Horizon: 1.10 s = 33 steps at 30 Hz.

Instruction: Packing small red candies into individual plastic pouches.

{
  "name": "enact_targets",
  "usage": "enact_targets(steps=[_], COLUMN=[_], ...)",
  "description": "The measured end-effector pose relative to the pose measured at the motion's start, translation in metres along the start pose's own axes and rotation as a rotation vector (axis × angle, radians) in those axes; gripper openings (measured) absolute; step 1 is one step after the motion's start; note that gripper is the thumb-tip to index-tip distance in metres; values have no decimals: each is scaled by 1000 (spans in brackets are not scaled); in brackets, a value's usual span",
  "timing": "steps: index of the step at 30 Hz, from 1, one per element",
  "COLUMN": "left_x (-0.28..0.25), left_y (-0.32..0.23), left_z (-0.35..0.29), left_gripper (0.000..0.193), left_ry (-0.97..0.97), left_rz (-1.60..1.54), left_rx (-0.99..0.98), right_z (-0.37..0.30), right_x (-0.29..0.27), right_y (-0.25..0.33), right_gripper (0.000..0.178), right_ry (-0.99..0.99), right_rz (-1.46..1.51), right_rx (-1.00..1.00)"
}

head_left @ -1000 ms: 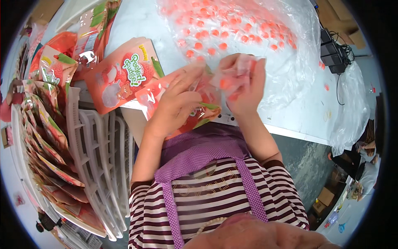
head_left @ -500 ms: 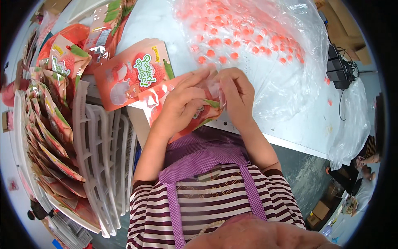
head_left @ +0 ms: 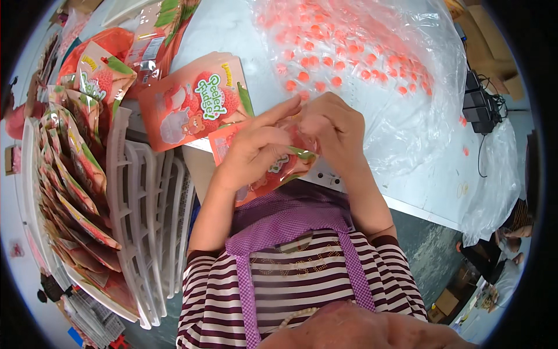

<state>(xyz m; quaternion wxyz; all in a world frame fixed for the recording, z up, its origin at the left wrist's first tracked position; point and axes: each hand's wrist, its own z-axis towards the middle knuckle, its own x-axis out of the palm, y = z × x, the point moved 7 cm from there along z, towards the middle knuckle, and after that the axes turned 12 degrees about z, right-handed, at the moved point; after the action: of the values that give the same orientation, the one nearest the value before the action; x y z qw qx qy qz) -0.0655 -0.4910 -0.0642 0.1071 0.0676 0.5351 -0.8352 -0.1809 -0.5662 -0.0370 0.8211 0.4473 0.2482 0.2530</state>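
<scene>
Your left hand [head_left: 253,152] is curled around a pink pouch [head_left: 273,168], fingers across its front and the index finger stretched toward the pouch mouth. The pouch is held above the near edge of the white table [head_left: 244,29], just in front of your chest, tilted with its mouth up and to your right.

Your right hand [head_left: 337,131] meets the left at the pouch mouth, fingers bent inward and closed against the top edge of the pouch. Something pink shows between the fingertips (too small and blurred to tell whether it is candy or only the pouch film), so you cannot tell whether the right hand holds anything besides the pouch edge.

A second pouch [head_left: 195,102] lies flat on the table just left of the held one, print side up, touching or nearly touching it. More pouches [head_left: 96,72] lie further left.

A clear plastic bag [head_left: 383,75] spreads over the table beyond your hands, with many small pink candies [head_left: 343,58] inside it; a few loose ones [head_left: 464,121] lie to the right.

To your left, a white rack [head_left: 145,192] stands beside the table, and a row of pouches [head_left: 70,192] stands upright in a tray along it
</scene>
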Motion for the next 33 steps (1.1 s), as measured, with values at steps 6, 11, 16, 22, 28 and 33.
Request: enact_targets(steps=[6,11,16,22,28,33], left_x=[-13,-15,-28,-12,-29,-38], left_y=[2,-22,-20,-38,-47,-51], left_z=[-1,3,-5,-11,-26,-44], left_gripper=[7,10,2,3,10,6], left_ry=[-71,30,23,120,9,-40], left_rz=[-163,-60,-150,1,-121,-165], left_rx=[-38,82,103,110,180,88], right_z=[-5,-12,-15,-35,-17,-26], right_x=[22,44,32,71,68,83], right_y=[25,30,56,34,71,64], right_gripper=[53,54,57,39,30,30], right_ry=[143,472,28,659,513,699], right_rz=[58,-124,-165,-234,-291,-267], right_rx=[-149,-228,-423,-5,-306,-208])
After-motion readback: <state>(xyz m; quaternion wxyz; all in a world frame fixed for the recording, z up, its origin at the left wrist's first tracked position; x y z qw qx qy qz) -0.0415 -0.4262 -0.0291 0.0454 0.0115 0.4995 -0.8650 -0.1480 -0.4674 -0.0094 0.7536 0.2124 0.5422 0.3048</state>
